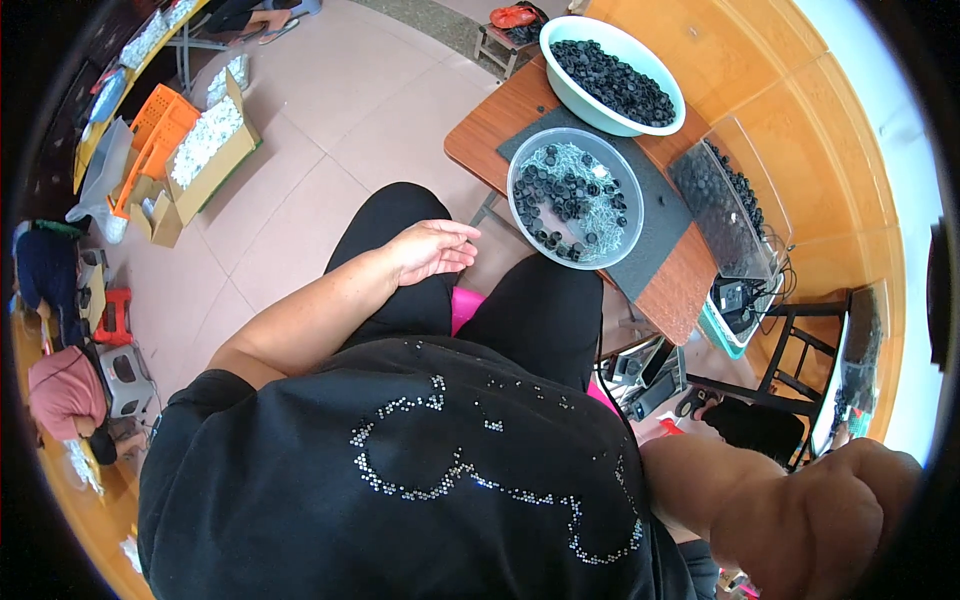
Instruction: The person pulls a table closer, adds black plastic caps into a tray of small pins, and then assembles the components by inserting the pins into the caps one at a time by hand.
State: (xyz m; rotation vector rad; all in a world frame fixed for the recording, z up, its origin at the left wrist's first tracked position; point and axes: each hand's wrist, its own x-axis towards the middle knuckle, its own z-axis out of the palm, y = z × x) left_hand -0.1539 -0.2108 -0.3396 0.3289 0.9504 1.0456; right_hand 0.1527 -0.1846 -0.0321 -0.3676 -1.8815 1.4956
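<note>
The left hand (432,250) is open and flat with nothing in it, up over the lap. The clear round bowl (576,197) of little black caps (570,195) sits just to its right, near the front edge of the brown table (490,125), so this hand is the nearer one. The right hand (835,520) is low by the person's side, well away from the table, curled up, and I cannot tell if it holds anything.
</note>
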